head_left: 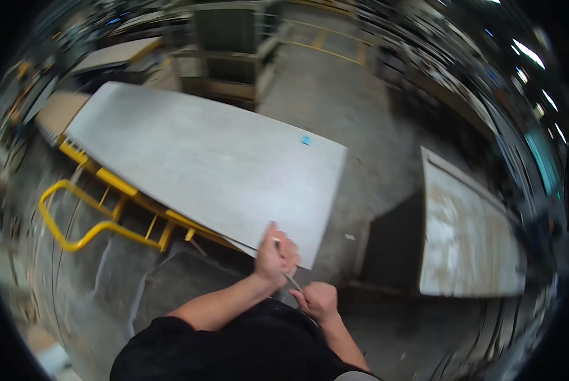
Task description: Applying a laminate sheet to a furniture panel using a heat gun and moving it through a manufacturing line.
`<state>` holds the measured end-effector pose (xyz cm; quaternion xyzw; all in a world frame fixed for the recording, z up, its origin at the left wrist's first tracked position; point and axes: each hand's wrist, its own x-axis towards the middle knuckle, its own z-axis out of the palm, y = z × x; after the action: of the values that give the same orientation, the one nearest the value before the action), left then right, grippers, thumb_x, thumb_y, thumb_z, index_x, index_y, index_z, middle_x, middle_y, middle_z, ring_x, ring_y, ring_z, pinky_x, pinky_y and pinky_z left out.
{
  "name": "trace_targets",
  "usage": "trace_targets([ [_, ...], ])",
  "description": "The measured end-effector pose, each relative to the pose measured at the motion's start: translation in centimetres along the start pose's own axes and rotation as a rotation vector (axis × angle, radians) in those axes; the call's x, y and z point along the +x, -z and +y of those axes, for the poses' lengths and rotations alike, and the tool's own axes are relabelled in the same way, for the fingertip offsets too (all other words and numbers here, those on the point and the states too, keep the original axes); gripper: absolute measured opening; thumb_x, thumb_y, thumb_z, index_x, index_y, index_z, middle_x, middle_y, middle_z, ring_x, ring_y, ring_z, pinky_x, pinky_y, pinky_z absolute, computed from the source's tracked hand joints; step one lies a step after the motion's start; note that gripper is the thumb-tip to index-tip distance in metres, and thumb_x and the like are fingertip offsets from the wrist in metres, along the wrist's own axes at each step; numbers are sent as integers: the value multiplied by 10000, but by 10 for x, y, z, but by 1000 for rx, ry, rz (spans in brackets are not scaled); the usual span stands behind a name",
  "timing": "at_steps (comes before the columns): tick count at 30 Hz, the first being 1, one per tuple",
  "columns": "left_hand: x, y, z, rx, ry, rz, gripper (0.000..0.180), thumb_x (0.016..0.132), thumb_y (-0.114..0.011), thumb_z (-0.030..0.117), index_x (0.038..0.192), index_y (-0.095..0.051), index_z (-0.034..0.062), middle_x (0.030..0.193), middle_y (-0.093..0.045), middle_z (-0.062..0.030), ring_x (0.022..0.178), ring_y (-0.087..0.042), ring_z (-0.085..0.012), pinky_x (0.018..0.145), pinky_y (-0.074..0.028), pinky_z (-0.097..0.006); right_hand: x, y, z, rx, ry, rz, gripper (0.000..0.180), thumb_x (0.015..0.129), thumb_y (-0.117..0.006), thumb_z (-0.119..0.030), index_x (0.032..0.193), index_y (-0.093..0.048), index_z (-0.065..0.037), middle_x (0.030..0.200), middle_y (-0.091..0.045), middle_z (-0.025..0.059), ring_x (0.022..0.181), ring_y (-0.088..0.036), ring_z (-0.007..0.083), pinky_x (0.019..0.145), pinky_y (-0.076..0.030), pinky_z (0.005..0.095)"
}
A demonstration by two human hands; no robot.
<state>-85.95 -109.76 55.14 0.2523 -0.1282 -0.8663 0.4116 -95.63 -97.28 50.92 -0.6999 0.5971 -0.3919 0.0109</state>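
My left hand (277, 257) is closed around one end of a thin, pale grey, rod-like thing (292, 280), its thumb pointing up. My right hand (319, 300), lower and to the right, is closed on the other end. Blur hides what kind of thing it is. Just beyond both hands lies a large white sheet (214, 152), its near corner beside my left hand. I cannot tell whether that hand touches the sheet. A small blue patch (305, 140) shows near the sheet's far right corner.
Under the sheet is a yellow-framed cart (119, 181), with a bent tube handle (56, 216) jutting left. A low stand with a stained white top (462, 235) is on the right. Concrete floor (310, 89) with yellow lines runs ahead. Racks (449, 82) line the right side.
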Motion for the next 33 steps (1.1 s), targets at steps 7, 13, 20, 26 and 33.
trace_targets([
  [7,5,8,-12,151,72,-208,459,957,-344,498,795,-471,87,564,-429,-25,493,-409,-125,486,-387,-256,-10,10,-2,243,-354,26,297,785,-698,-252,616,-564,-47,538,-519,83,460,-516,252,450,-406,334],
  [13,9,60,-28,337,73,-153,283,933,-520,337,944,-480,58,765,-587,-71,703,-591,-170,686,-493,-297,-23,19,3,475,-721,-83,256,826,-663,-271,801,-638,-17,603,-586,100,500,-568,198,495,-433,297],
  [20,22,118,-36,685,354,44,361,961,-449,370,1071,-513,32,945,-614,-72,770,-602,-151,705,-510,-275,-89,-35,61,952,-1397,82,283,892,-600,-296,748,-573,-54,573,-516,1,442,-499,92,437,-426,231],
  [26,19,265,-24,1078,500,149,230,928,-520,289,994,-561,72,899,-622,-46,713,-570,-113,615,-482,-252,-160,-57,109,829,-1673,110,263,877,-609,-301,760,-570,-68,580,-527,12,424,-500,106,398,-439,252],
  [33,-45,428,12,1245,789,559,233,915,-533,325,920,-525,93,760,-563,-46,590,-534,-160,494,-444,-287,-122,11,160,634,-1444,476,224,883,-597,-258,826,-611,-42,592,-526,3,451,-498,97,427,-434,254],
])
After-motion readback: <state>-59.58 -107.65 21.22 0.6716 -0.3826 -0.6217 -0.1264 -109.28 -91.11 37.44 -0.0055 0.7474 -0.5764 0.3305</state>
